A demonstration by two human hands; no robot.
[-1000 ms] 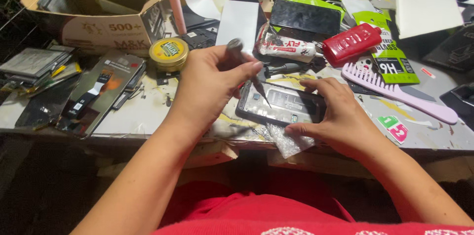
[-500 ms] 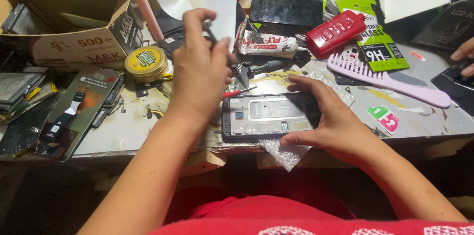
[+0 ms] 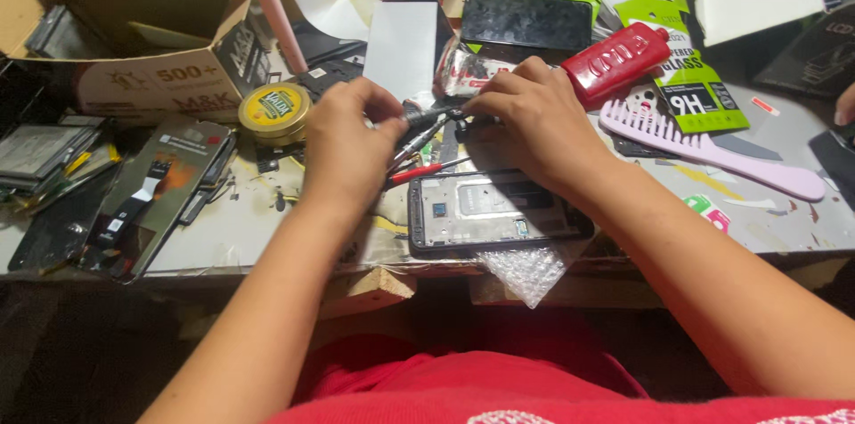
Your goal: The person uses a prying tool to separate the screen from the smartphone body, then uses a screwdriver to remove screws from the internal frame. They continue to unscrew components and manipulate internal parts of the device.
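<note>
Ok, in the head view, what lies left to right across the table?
Cardboard box → round yellow tin → left hand → right hand → red bottle → pink comb.

A worn, pale tabletop (image 3: 784, 210) fills the scene, its surface scratched, stained and flecked with bits of coloured sticker. Its near edge is chipped, with a raw wooden wedge (image 3: 378, 289) jutting out beneath it. Below the edge everything falls into deep shadow. Light comes from above and lands brightly on the far half. At the far left a pink chair leg (image 3: 272, 14) slants upward.
</note>
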